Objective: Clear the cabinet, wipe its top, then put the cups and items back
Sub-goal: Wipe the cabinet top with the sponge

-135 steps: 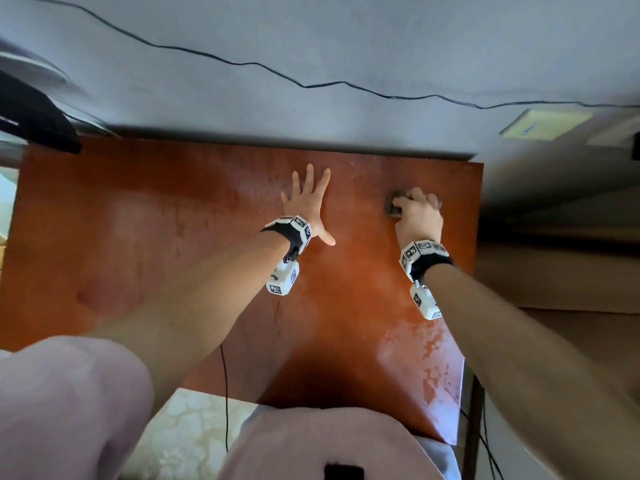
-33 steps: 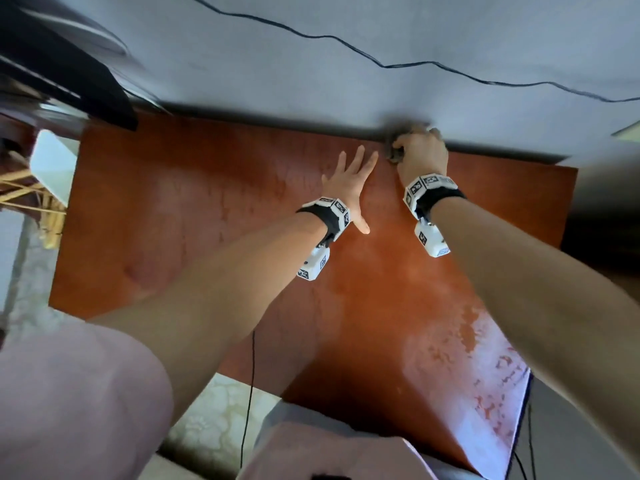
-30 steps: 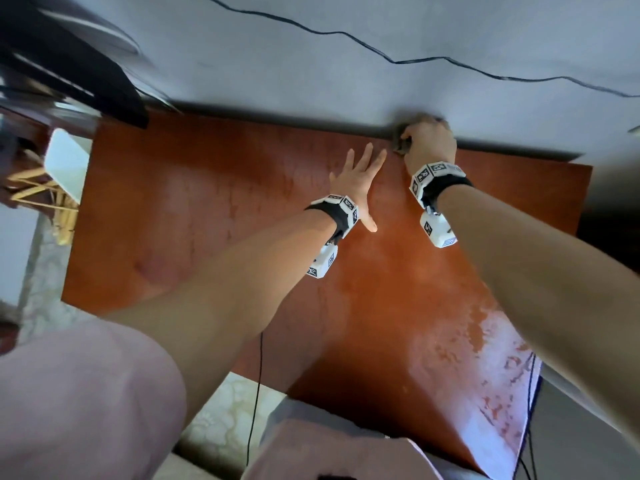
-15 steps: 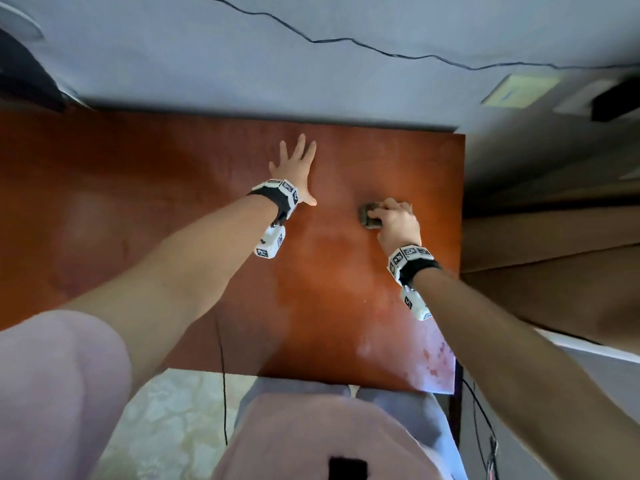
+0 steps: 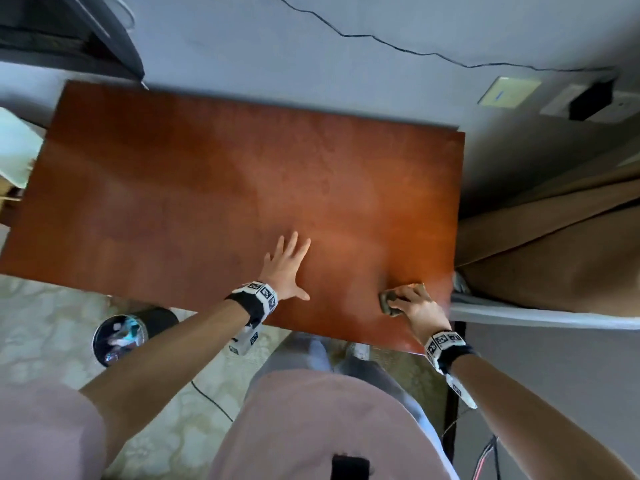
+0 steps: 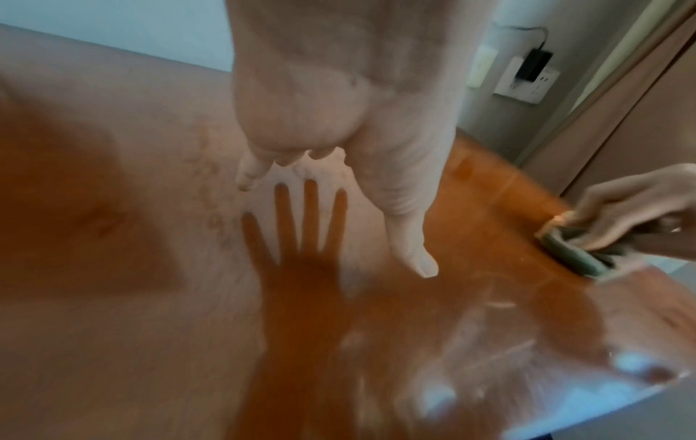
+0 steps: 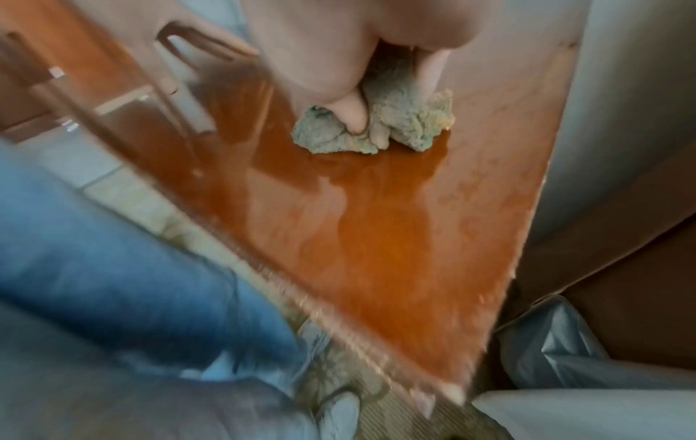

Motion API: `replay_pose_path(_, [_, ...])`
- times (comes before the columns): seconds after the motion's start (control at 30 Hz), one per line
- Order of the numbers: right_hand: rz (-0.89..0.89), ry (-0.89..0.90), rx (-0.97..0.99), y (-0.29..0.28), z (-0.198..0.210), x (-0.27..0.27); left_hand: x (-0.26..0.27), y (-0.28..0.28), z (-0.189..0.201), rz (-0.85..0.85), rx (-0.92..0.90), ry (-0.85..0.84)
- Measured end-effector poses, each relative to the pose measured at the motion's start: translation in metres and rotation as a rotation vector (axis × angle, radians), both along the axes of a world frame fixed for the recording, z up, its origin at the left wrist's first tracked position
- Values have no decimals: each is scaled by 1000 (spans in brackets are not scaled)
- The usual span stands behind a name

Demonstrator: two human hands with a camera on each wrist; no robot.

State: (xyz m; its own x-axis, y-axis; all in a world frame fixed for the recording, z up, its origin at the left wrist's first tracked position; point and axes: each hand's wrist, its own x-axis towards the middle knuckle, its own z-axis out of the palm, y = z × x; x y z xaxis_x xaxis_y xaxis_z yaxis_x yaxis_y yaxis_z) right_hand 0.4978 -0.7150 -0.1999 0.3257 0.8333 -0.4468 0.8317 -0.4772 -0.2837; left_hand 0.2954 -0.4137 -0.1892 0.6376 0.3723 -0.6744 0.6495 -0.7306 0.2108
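Observation:
The reddish-brown cabinet top (image 5: 214,188) is bare and glossy, with wet streaks near its front right corner (image 7: 395,238). My right hand (image 5: 412,306) grips a crumpled grey-green cloth (image 7: 403,122) and presses it on the top near the front right corner; the cloth (image 5: 386,301) peeks out left of the knuckles and shows too in the left wrist view (image 6: 565,250). My left hand (image 5: 285,263) lies with straight spread fingers on or just over the wood near the front edge, left of the cloth. No cups or other items are on the top.
A round bin (image 5: 119,337) with rubbish stands on the patterned floor below the front left edge. A grey wall (image 5: 311,74) with a black cable backs the cabinet. A socket with a black adapter (image 5: 590,98) is at the right. A brown door or panel (image 5: 561,244) flanks the right side.
My right hand dragged the cloth from the back edge by the wall toward the front right corner. My left hand slid back toward the front edge, still flat.

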Motion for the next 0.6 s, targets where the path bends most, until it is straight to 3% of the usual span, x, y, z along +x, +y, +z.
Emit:
replay_pose_path(0.1, [171,36,-146,-21,-8,-16,-18,-13,-5,40,-27,43])
replay_pose_path(0.23, [189,35,-162,-9,-2,-27,-25,-22,-11,45,-11,45])
replay_pose_path(0.43, [157,47,-64,32,4,-24,-23,-24,-13,103,-23,16])
replay_pose_path(0.6, [114,30,64,106,3,-7,-24,-25,-19,111,-15,3])
